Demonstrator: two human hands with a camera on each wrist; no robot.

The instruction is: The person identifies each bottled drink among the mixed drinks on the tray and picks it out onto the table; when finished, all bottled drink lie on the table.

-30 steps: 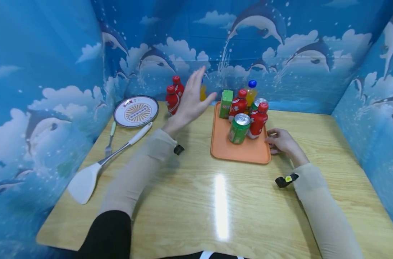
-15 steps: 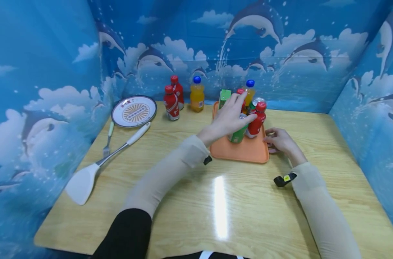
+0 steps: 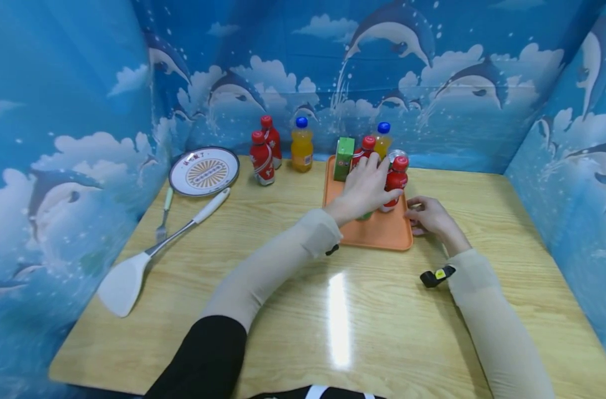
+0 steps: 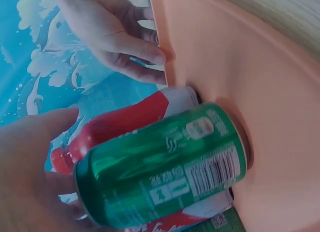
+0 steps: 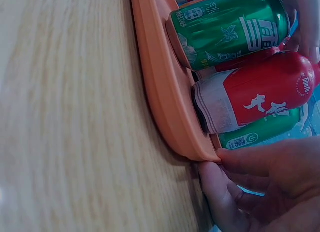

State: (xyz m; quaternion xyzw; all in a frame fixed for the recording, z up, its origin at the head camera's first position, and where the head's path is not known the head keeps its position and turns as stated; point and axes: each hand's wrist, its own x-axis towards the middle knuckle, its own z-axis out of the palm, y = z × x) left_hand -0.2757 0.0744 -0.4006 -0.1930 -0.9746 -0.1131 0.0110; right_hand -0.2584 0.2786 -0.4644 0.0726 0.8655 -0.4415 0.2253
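Left hand, thumb and fingers apart, at the top of a green cylindrical metal can; right hand pinches the rim of an orange rectangular plastic tray.
Can stands upright on tray, just beside a red-and-white plastic bottle; left-hand contact cannot be told. Tray lies on pale wood-grain worktop.

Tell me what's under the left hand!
A green can stands on the orange tray; in the head view, the left hand covers nearly all of it. Its lid is hidden in every view.
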